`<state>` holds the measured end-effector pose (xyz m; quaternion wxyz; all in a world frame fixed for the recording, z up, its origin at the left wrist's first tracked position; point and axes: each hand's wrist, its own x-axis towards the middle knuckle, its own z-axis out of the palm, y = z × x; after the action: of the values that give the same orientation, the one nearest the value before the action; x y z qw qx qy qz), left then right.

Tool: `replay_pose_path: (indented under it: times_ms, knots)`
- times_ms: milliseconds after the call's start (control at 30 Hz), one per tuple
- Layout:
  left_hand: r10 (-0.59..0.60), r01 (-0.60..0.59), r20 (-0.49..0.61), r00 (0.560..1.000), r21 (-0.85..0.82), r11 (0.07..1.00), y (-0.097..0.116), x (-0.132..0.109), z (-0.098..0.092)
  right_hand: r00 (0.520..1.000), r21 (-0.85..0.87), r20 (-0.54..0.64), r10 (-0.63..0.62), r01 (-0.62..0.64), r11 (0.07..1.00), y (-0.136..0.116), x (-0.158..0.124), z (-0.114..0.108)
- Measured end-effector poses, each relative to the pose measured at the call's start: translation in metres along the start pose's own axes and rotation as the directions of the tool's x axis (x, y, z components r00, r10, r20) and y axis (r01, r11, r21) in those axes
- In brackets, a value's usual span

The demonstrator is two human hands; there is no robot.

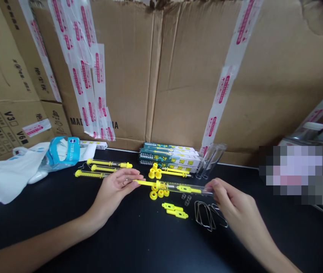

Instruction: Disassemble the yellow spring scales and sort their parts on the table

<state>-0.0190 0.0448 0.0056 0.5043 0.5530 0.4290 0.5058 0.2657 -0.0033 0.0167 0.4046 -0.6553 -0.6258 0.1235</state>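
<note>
Left hand (118, 187) pinches one yellow rod (145, 183), right hand (233, 203) one clear tube (199, 188); two yellow tabs (177, 214), three gauges (104, 168) lie nearby (carton (8, 94) reads "V3", "V6").

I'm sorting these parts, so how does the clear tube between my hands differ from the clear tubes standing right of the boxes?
The held tube lies nearly level, while the standing tubes are upright. The held tube has yellow parts inside; the standing tubes show none. Your right hand grips one end of the held tube, whereas the standing tubes rest on the table. Both kinds are see-through.
</note>
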Motion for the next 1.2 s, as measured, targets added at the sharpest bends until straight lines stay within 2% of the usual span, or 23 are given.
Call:
replay_pose_path:
  times_ms: [100,300,567,733,967,1200]
  knots:
    - [-0.001,0.003,-0.043,0.999,0.028,1.000,0.001,0.000,-0.001,1.000,0.028,0.007,0.025,-0.025,0.999,0.004,0.001,0.001]
    - [0.003,0.000,-0.050,0.999,0.055,0.999,0.001,0.001,0.000,0.998,0.046,0.031,0.056,-0.058,0.997,0.011,0.002,0.003]
    - [-0.027,0.026,0.031,0.999,0.051,0.998,0.001,-0.001,0.001,1.000,-0.009,0.008,0.022,-0.022,1.000,0.004,0.002,0.001]
    - [-0.088,0.094,0.097,0.991,-0.055,0.994,0.003,-0.004,0.005,1.000,-0.021,0.010,0.024,-0.024,0.999,0.005,0.002,0.001]
    - [-0.084,0.089,0.049,0.995,-0.101,0.991,0.001,-0.002,0.003,0.997,0.015,0.000,0.073,-0.073,0.997,0.012,0.004,0.001]
    - [-0.148,0.173,0.125,0.981,-0.223,0.959,0.003,-0.001,0.001,0.996,0.063,-0.006,0.088,-0.087,0.994,0.013,0.004,0.001]
